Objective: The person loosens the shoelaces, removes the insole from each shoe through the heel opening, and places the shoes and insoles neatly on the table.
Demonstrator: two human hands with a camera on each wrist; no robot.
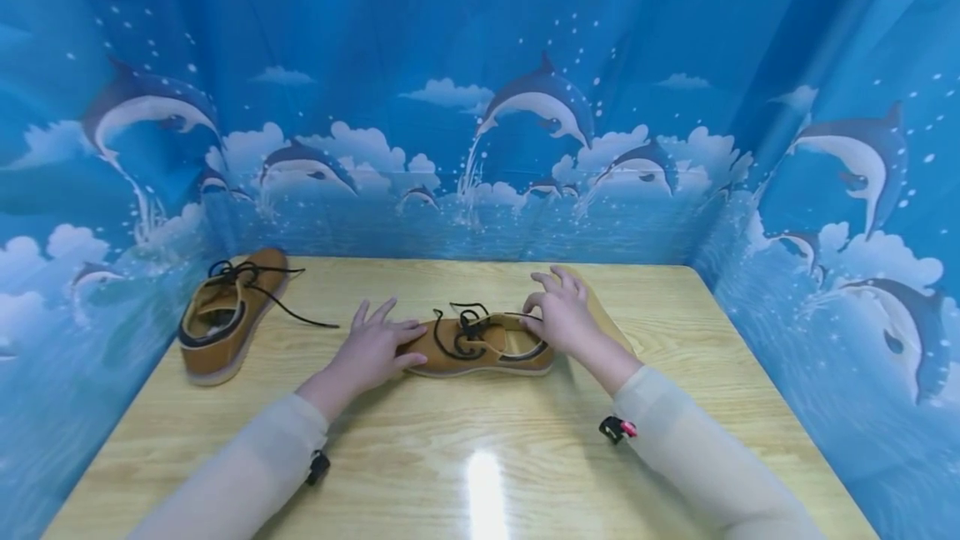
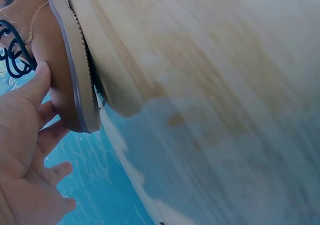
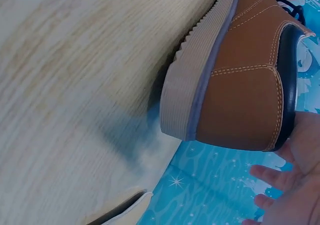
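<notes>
A brown lace-up shoe lies sideways across the middle of the table, toe to the left, its dark laces loose on top. My left hand holds the toe between thumb and fingers; in the left wrist view the thumb lies on the toe's upper. At the other end, my right hand grips the heel collar with thumb and index finger, the other fingers spread. The right wrist view shows the shoe's heel close up, with part of the grip hidden behind the collar.
A second brown shoe stands at the table's left edge, one lace trailing right. A flat tan piece, resembling an insole, lies partly behind my right hand and forearm. Blue dolphin-print curtains enclose the wooden table at the back and sides.
</notes>
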